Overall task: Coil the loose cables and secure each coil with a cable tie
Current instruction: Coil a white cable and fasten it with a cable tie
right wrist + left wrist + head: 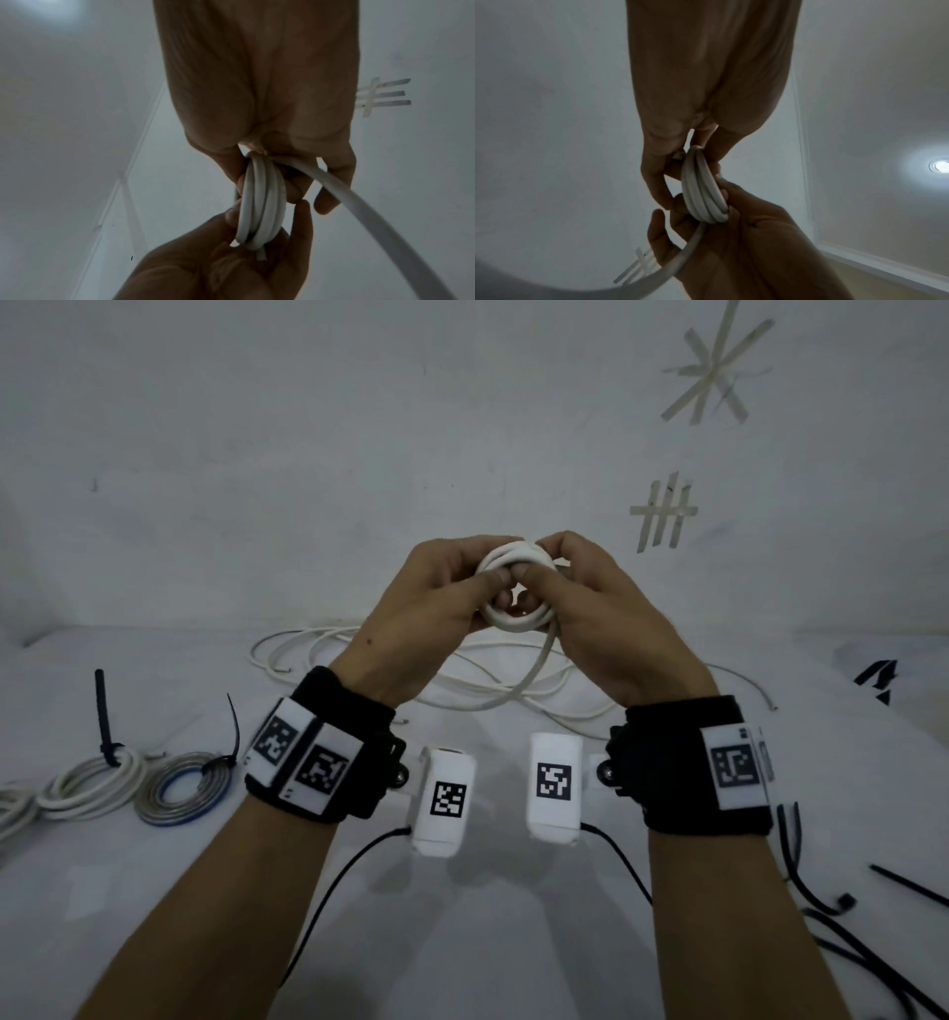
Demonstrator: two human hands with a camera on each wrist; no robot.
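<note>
Head view is showing both hands raised above the white surface (154,891), gripping one small white coil (516,588) between them. The left hand (426,603) is curling its fingers round the coil's left side, thumb pressing on the front; the right hand (601,613) is pinching the right side the same way. The coil is standing roughly upright, its open ring facing the camera — its turns lying side by side, three or four of them in the wrist views. From the coil's lower right edge a loose tail (534,670) is hanging downward and curving back to the uncoiled white cable (318,649) sprawling on the surface behind the wrists. In the right wrist view a short cut end (261,254) is sticking out of the bundle toward the left palm.

On the far left two finished coils are lying flat — a white coil (90,785) and a grey-blue coil (182,793), each wearing a black tie. Spare black cable ties (842,906) are lying at the right.
</note>
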